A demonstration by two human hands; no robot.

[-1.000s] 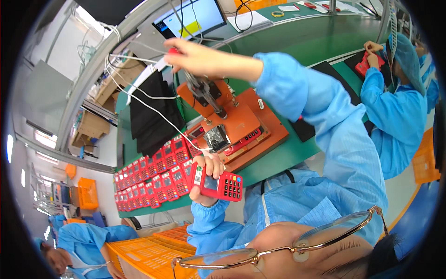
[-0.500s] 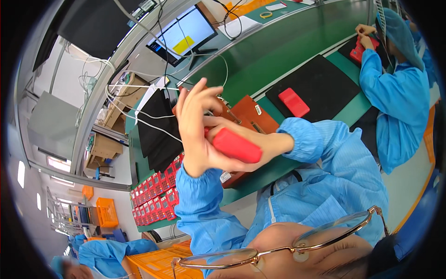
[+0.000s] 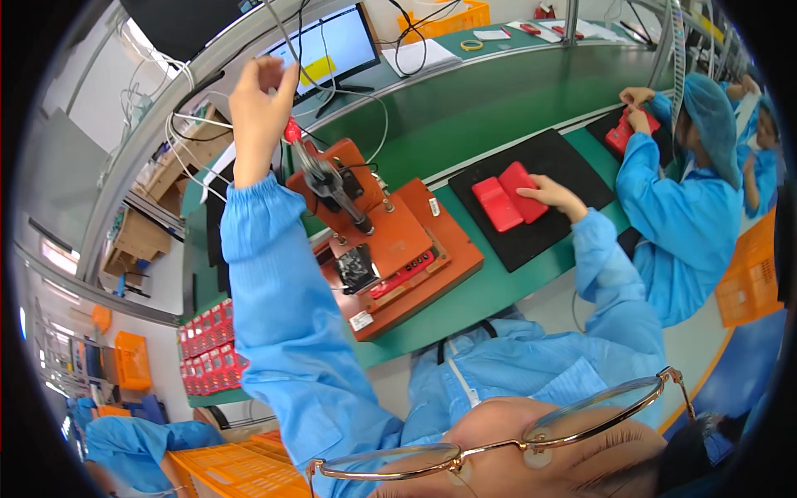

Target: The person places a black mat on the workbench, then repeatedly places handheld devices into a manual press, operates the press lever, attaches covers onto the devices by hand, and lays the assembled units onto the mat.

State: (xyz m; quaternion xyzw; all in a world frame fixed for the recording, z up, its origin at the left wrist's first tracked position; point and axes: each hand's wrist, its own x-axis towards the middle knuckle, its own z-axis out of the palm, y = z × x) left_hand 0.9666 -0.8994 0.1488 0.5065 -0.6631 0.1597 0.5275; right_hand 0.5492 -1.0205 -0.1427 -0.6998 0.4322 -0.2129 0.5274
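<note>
On a black mat (image 3: pixel 564 170), two red handheld device cases lie side by side. My right hand (image 3: pixel 554 196) grips the edge of the right red case (image 3: pixel 519 184), with the left red case (image 3: pixel 496 205) against it. At the far left my left hand (image 3: pixel 259 108) is raised with fingers loosely bent and apart, holding nothing. Just below it is the red handle tip (image 3: pixel 291 131) of a metal toggle clamp (image 3: pixel 328 184). That clamp stands on an orange-brown test fixture (image 3: pixel 452 249), where a red device (image 3: pixel 407 274) sits partly hidden under the plate.
Several red devices stand in rows (image 3: pixel 207 349) at the bench's left end. A monitor (image 3: pixel 332 50) and hanging cables are behind the fixture. At right, a co-worker in blue (image 3: pixel 685 207) handles another red device (image 3: pixel 623 133). An orange crate (image 3: pixel 241 469) is at lower left.
The red case held between both hands is now on the mat beside the other one, under my right hand. My left hand has moved up and left, over the clamp handle. The view has shifted.
</note>
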